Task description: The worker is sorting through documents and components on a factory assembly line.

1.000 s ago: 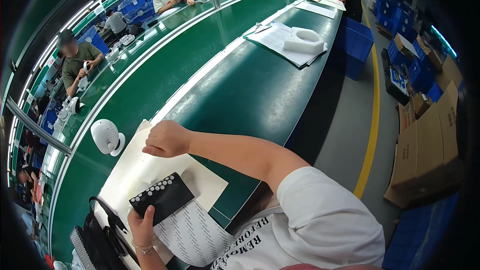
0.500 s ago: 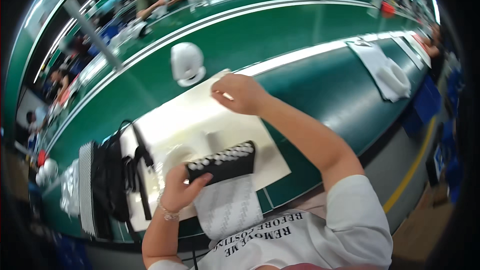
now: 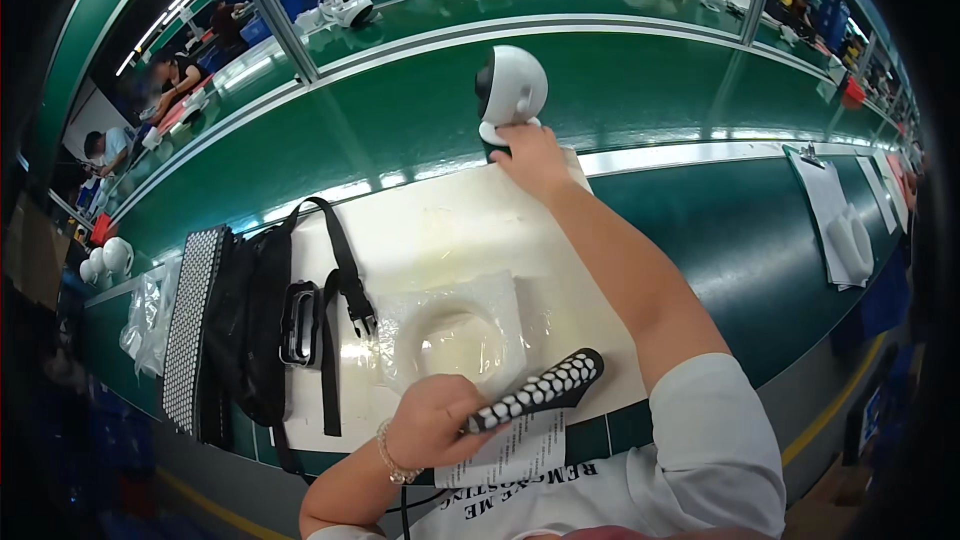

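Observation:
My right hand [image 3: 535,162] reaches far out, its fingers closed round the base of a white round-headed device [image 3: 522,80] with a dark front. The device stands upright just past the mat's far edge. Close to my body, my left hand [image 3: 435,425] grips one end of a black strip [image 3: 545,390] covered with white oval spots. The strip is tilted, its free end rising to the right. A white printed sheet [image 3: 530,450] lies below it, partly hidden. Beyond my left hand sits a clear-wrapped white foam block [image 3: 395,340] with a round opening.
A cream mat [image 3: 430,200] covers the green table. On its left lie a black strapped bag [image 3: 260,330], a white-dotted panel [image 3: 190,330] and clear plastic bags [image 3: 150,325]. A clipboard [image 3: 815,180] lies at right. Other people work across the green conveyor [image 3: 400,120].
My right hand has gone from above the mat to the device's base. The black strip in my left hand has tilted and now shows a narrower side. The whole view has shifted.

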Action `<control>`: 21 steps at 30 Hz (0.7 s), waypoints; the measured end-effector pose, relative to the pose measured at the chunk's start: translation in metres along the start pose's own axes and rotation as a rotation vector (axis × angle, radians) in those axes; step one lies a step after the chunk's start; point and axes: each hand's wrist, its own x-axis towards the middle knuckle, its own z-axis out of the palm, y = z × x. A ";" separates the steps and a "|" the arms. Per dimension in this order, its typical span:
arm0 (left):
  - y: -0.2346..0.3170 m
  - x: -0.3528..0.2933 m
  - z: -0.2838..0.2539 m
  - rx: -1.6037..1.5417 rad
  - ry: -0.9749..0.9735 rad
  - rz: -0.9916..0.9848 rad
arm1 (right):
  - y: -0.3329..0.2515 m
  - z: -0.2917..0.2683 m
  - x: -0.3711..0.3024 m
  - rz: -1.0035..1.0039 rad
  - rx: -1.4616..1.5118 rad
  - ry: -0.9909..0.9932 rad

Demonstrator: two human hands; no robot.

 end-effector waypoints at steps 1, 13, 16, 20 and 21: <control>0.002 0.001 0.002 0.005 0.024 0.112 | 0.009 0.001 0.001 -0.049 0.024 0.201; 0.006 -0.004 0.007 0.118 0.055 0.254 | -0.080 -0.120 -0.025 -0.173 0.582 0.461; 0.012 0.002 0.006 0.158 0.050 0.302 | -0.114 -0.155 -0.049 0.061 1.437 0.094; 0.036 -0.010 0.013 0.178 0.049 0.353 | -0.143 -0.183 -0.076 0.072 1.411 -0.183; 0.040 -0.014 0.014 0.183 0.057 0.333 | -0.146 -0.180 -0.080 0.070 1.423 -0.203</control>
